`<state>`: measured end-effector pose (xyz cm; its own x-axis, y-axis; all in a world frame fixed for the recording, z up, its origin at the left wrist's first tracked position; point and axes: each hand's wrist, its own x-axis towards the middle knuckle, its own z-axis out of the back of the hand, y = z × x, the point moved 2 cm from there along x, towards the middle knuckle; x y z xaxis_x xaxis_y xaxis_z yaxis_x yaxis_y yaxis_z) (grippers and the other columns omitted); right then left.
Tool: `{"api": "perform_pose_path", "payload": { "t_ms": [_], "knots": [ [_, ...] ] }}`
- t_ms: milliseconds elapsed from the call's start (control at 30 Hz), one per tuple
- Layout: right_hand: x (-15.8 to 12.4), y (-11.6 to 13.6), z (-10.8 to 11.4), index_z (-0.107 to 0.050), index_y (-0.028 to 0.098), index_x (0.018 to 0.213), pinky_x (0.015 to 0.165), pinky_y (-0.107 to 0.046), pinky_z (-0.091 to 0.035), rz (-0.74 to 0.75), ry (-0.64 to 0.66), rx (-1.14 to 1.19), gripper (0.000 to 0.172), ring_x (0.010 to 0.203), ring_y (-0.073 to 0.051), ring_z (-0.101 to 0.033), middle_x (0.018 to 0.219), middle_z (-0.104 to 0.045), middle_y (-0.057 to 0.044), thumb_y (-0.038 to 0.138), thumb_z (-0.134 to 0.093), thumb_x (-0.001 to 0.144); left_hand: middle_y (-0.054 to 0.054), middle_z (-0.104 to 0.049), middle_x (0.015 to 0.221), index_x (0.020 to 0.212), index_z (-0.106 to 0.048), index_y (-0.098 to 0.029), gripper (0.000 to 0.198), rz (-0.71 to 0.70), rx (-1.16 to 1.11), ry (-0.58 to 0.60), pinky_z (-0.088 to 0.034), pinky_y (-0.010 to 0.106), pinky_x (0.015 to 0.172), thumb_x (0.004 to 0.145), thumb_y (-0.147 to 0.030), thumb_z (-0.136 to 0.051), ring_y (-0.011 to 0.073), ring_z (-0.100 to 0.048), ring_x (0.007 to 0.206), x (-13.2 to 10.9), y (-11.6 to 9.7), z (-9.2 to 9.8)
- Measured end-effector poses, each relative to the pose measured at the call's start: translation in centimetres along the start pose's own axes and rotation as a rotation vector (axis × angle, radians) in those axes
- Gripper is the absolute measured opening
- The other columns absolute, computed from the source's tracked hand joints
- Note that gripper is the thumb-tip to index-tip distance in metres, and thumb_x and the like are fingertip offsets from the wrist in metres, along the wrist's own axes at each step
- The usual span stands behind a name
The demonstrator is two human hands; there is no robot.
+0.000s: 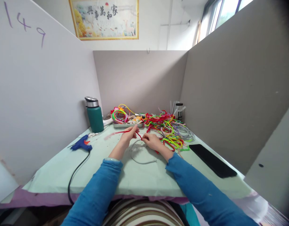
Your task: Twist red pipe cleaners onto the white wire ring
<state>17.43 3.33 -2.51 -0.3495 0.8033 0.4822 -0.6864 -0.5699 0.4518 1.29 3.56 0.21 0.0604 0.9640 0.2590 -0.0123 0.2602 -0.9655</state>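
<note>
Both hands are over the middle of the table. My left hand point(130, 133) is closed on a red pipe cleaner point(122, 132), whose loose end trails off to the left, blurred. A short red stretch of it runs across to my right hand point(152, 141), whose fingertips pinch it together with the end of a thin grey hoop point(144, 163). The hoop curves below the hands, with its other end free near the table surface. My right fingers partly hide where the red strand meets the hoop.
A blue glue gun point(81, 143) with a black cord lies left, near a green bottle point(94, 116). Behind the hands stand a tray point(128, 125) of small pieces and a heap of coloured pipe cleaners point(162, 122). A black phone point(212, 160) lies right. Partitions point(141, 78) enclose the table.
</note>
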Motion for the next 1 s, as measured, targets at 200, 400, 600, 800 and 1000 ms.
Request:
{"api": "perform_pose_path", "payload": {
  "t_ms": [200, 400, 600, 800, 1000],
  "knots": [
    [0.0, 0.2, 0.2, -0.066, 0.017, 0.082, 0.059, -0.023, -0.033, -0.008, -0.030, 0.040, 0.015, 0.066, -0.014, -0.055, 0.075, -0.067, -0.003, 0.023, -0.052, 0.082, 0.006, -0.065, 0.082, 0.081, -0.066, -0.015, 0.028, -0.131, 0.239, 0.097, -0.045, 0.025, 0.066, 0.064, -0.037, -0.070, 0.0150, -0.057, 0.075, 0.1, 0.8, -0.2],
    [0.2, 0.5, 0.2, -0.065, 0.017, 0.081, 0.059, -0.023, -0.033, -0.016, -0.035, 0.064, 0.014, 0.066, -0.014, -0.055, 0.074, -0.066, -0.003, 0.023, -0.053, 0.082, 0.001, -0.061, 0.065, 0.064, -0.062, -0.015, 0.010, -0.124, 0.450, 0.247, -0.044, 0.026, 0.063, 0.064, -0.024, -0.064, 0.0132, -0.053, 0.063, 1.3, 1.5, -0.7],
    [0.1, 0.7, 0.4, -0.066, 0.016, 0.080, 0.060, -0.023, -0.035, -0.035, -0.026, 0.088, 0.014, 0.068, -0.014, -0.056, 0.075, -0.067, -0.003, 0.019, -0.052, 0.080, 0.003, -0.064, 0.066, 0.068, -0.065, -0.014, 0.007, -0.181, 0.598, 0.198, -0.042, 0.025, 0.060, 0.062, -0.018, -0.065, 0.0133, -0.052, 0.060, 1.2, 2.1, -0.7],
    [0.4, 0.5, 0.3, -0.065, 0.016, 0.079, 0.063, -0.023, -0.038, -0.040, -0.028, 0.126, 0.015, 0.069, -0.014, -0.057, 0.076, -0.067, -0.004, 0.016, -0.050, 0.079, 0.004, -0.065, 0.067, 0.071, -0.066, -0.015, 0.010, -0.204, 0.783, 0.116, -0.040, 0.025, 0.060, 0.069, -0.022, -0.059, 0.0140, -0.053, 0.063, 0.8, 2.2, -0.7],
    [0.3, 0.6, 0.3, -0.062, 0.016, 0.086, 0.063, -0.023, -0.040, -0.077, -0.051, 0.206, 0.014, 0.069, -0.014, -0.059, 0.075, -0.066, -0.003, 0.016, -0.049, 0.080, 0.006, -0.065, 0.068, 0.069, -0.067, -0.015, 0.013, -0.259, 0.778, 0.107, -0.041, 0.027, 0.065, 0.072, -0.025, -0.059, 0.0157, -0.052, 0.065, 0.7, 1.8, -0.9]
  ]
}}
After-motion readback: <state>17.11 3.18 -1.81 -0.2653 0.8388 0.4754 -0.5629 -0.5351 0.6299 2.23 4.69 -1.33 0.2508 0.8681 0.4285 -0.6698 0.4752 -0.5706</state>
